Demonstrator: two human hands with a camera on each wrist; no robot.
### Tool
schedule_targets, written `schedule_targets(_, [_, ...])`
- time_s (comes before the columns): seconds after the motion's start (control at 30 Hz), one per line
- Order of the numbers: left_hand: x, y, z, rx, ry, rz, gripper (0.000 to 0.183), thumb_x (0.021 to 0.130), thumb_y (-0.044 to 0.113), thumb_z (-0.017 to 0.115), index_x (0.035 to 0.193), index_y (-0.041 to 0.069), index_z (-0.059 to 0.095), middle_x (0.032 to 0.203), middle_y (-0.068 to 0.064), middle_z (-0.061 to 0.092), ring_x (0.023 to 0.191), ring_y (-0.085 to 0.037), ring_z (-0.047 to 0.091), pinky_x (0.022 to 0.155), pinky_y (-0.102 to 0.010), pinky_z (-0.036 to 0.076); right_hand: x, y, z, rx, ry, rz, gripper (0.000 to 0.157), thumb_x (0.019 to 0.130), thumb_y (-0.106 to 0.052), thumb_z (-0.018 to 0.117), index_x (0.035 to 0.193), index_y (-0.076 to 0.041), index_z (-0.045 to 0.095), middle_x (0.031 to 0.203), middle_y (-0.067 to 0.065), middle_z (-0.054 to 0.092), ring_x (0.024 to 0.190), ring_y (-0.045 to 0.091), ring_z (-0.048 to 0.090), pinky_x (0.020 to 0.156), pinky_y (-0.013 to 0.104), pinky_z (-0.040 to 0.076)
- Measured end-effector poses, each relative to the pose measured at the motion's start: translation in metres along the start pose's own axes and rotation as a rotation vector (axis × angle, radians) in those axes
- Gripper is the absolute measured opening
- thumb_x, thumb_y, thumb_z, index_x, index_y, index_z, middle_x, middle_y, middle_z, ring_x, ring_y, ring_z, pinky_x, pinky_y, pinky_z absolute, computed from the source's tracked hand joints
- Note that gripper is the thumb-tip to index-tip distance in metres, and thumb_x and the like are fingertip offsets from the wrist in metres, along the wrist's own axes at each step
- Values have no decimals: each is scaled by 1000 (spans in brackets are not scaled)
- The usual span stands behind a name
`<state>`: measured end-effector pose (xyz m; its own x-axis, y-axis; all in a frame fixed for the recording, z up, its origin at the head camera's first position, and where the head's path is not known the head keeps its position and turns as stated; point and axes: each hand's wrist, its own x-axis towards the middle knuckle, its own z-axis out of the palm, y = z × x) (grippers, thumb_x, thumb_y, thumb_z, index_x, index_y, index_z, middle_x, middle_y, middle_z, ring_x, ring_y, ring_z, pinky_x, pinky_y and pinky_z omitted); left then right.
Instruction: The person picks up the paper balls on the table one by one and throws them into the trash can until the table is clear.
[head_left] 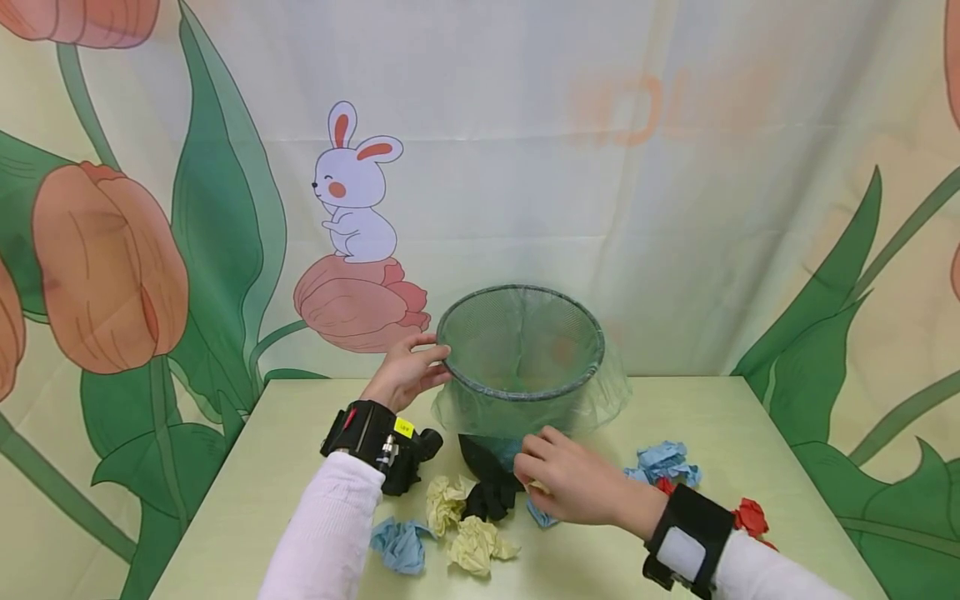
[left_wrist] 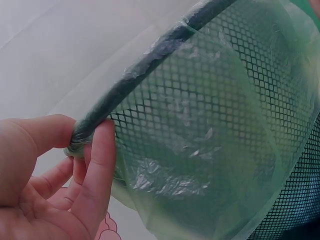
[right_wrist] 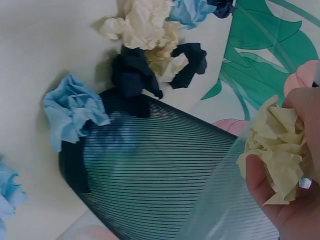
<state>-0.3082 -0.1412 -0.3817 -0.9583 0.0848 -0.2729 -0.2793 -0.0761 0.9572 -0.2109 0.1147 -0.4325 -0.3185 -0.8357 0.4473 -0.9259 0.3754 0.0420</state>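
The crumpled pale yellow paper ball (right_wrist: 276,145) has sharp folds. It sits in the right hand (head_left: 570,479), in front of the round dark mesh basket (head_left: 517,395) with a see-through green plastic bag (head_left: 615,385) over its rim. The right fingers curl around the ball. The left hand (head_left: 408,372) pinches the basket's left rim.

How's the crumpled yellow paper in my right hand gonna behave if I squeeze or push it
The crumpled yellow paper should be light for its size, being a loosely wadded sheet. Its open folds suggest it would squash easily in your right hand. Jutting corners probably make it wobble rather than roll smoothly.
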Motion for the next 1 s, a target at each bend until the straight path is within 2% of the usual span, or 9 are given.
schedule_targets(0.17, [0,0,0,-4,0,-2,49,91,12,56,136,6,35,110,-15,47,70,-14,56,70,-24,55,6,-4,-7,-2,-5,5,23,81,-8,64,79,-17,44,80,-6,38,73,11,28,62,23,28])
schedule_targets(0.37, [0,0,0,-5,2,2,50,92,11,56,136,6,34,113,-17,47,70,-13,56,69,-23,55,14,-5,-14,-7,9,-6,21,79,-6,64,80,-17,45,81,-6,40,73,12,31,59,22,28])
schedule_targets(0.67, [0,2,0,-4,7,-12,50,92,12,56,136,7,34,102,-11,48,70,-13,56,69,-23,55,30,-4,-28,-48,1,-16,19,80,-7,64,81,-16,48,81,-4,42,73,13,35,55,19,29])
schedule_targets(1.0, [0,4,-1,-11,-4,-17,51,92,12,55,137,7,32,105,-11,47,69,-13,56,67,-23,54,50,-3,-42,-51,25,-14,17,82,-7,61,81,-16,47,82,-4,43,74,14,37,57,21,29])
